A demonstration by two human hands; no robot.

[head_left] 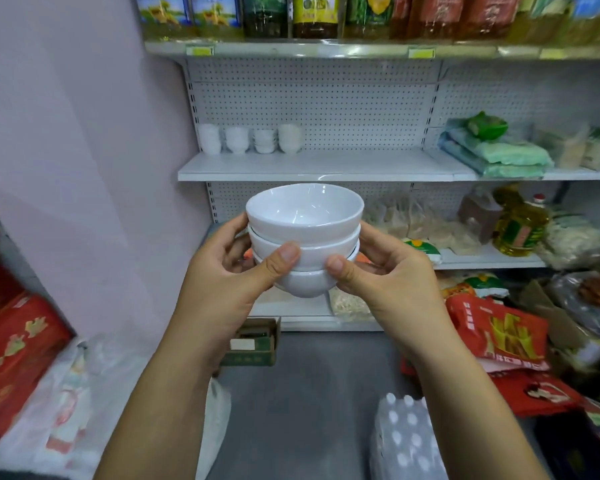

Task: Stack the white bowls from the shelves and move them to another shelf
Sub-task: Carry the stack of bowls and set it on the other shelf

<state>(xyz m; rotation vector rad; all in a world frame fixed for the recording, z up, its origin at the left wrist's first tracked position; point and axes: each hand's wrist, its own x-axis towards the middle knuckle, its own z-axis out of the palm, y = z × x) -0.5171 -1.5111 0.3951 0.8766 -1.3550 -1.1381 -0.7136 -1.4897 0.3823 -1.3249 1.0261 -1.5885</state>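
At the far left we see red printed boxes [11, 344] piled by the pink wall [66, 133], with white plastic bags [70, 393] slumped on the floor below them; further in, four small stacks of white bowls [250, 138] stand in a row at the back left of the middle shelf [326, 166], just beside the pegboard.

In front of that shelf and below its edge, the left hand [229, 282] grasps the held stack of three bowls [305, 237] from its left side, thumb pressed on the near wall and fingers curled round the far side; the bowls sit nested and upright, the top one open towards us; the stack is in the air, touching no shelf. The right hand [388, 275] clasps the same stack from the right, thumb on the near wall close to the left thumb, fingers wrapped behind.

Below the hands a green cardboard box [253, 344] rests on the floor; to the right we find a wrapped pack of bottles [406, 438], then red bags [496, 330], green packets [499, 154] on the middle shelf, and a yellow oil bottle [520, 226] on the shelf beneath.
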